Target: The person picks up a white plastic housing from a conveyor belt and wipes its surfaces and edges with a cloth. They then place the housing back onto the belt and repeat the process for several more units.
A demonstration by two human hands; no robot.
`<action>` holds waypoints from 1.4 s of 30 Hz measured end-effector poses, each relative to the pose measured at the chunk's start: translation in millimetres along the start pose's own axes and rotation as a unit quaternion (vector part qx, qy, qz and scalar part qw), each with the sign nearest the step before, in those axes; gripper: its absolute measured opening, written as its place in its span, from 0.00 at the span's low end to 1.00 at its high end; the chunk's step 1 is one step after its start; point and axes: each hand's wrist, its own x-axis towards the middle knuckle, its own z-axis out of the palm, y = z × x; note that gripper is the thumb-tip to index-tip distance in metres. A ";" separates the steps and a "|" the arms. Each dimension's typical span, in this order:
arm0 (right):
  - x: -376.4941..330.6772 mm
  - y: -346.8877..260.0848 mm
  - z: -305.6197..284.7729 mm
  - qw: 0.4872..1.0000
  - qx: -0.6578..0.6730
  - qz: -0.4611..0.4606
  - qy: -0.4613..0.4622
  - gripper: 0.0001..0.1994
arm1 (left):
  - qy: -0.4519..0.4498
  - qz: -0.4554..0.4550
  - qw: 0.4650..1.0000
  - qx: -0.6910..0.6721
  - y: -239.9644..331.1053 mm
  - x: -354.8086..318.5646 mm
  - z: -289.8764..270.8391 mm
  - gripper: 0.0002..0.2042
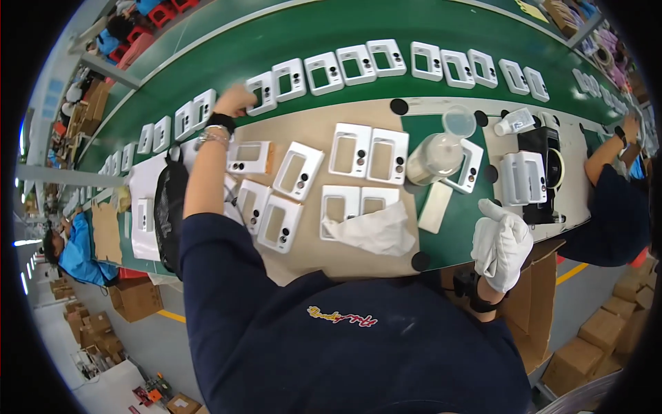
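My left hand is bare, with a dark band and a bracelet at the wrist. It reaches forward to the green conveyor belt and grips a white plastic frame in the row of frames there. My right hand wears a white glove and hangs near the front edge of the bench, fingers curled around a white cloth. Several white frames lie on the brown mat between my hands. A crumpled white cloth covers one of them.
A clear plastic jar and its loose lid stand right of the mat. A black and white fixture and a small bottle sit further right. A black bag lies at left. Other people work at both sides. Cardboard boxes stand on the floor.
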 end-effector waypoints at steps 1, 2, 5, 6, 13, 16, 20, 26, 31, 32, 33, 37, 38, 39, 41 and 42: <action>-2.2 -1.7 9.0 1.000 0.003 0.000 0.000 0.20 | 0.001 -0.001 1.000 0.002 -1.9 2.1 4.6 0.21; -5.9 -4.5 20.1 0.999 -0.039 -0.024 0.007 0.21 | 0.059 0.011 0.997 -0.046 -6.1 2.5 11.7 0.20; -20.3 -11.5 42.9 0.989 -0.129 -0.069 0.025 0.21 | 0.178 0.070 0.968 -0.161 -20.7 -8.5 10.3 0.17; -25.5 -13.0 44.0 0.995 -0.059 -0.072 0.020 0.21 | 0.239 0.119 0.937 -0.227 -15.5 -18.2 2.5 0.15; 20.3 -25.5 118.4 0.834 -0.337 -0.436 -0.014 0.17 | 0.155 0.336 0.887 -0.277 71.6 -228.3 41.1 0.23; 24.9 -4.0 149.4 0.743 -0.482 -0.425 -0.184 0.19 | 0.070 0.367 0.809 -0.455 86.0 -298.1 86.5 0.22; 19.4 -21.9 137.4 0.929 -0.102 0.290 -0.207 0.21 | -0.041 0.285 0.655 -0.698 66.7 -311.1 104.0 0.20; -20.7 68.7 166.9 0.801 -0.428 -0.399 0.128 0.18 | 0.186 0.172 0.498 -0.830 101.8 -295.6 133.3 0.14; -18.3 65.7 154.4 0.977 0.138 0.061 0.152 0.16 | 0.177 0.209 0.524 -0.807 129.0 -308.9 141.8 0.09; -2.5 79.8 141.1 0.966 0.209 0.076 0.136 0.15 | 0.127 0.243 0.509 -0.816 132.7 -311.5 141.2 0.09; 2.8 83.4 135.5 0.949 0.278 0.091 0.117 0.15 | 0.120 0.241 0.509 -0.818 130.2 -311.9 141.6 0.09; 4.8 57.1 134.0 0.892 0.433 0.123 0.039 0.13 | 0.004 0.257 0.538 -0.803 112.6 -305.5 135.8 0.08; 8.8 62.3 127.6 0.891 0.435 0.123 0.039 0.13 | -0.005 0.252 0.547 -0.799 110.0 -305.9 132.0 0.08; 16.3 71.6 113.8 0.989 0.132 -0.046 0.039 0.12 | -0.014 0.247 0.556 -0.794 108.0 -306.9 128.1 0.09; 21.9 68.7 96.4 0.960 -0.183 -0.211 0.030 0.12 | -0.017 0.242 0.567 -0.787 102.9 -308.5 122.3 0.09; 22.6 49.9 89.1 0.982 -0.111 -0.147 0.030 0.12 | -0.013 0.235 0.617 -0.751 102.3 -311.8 119.1 0.09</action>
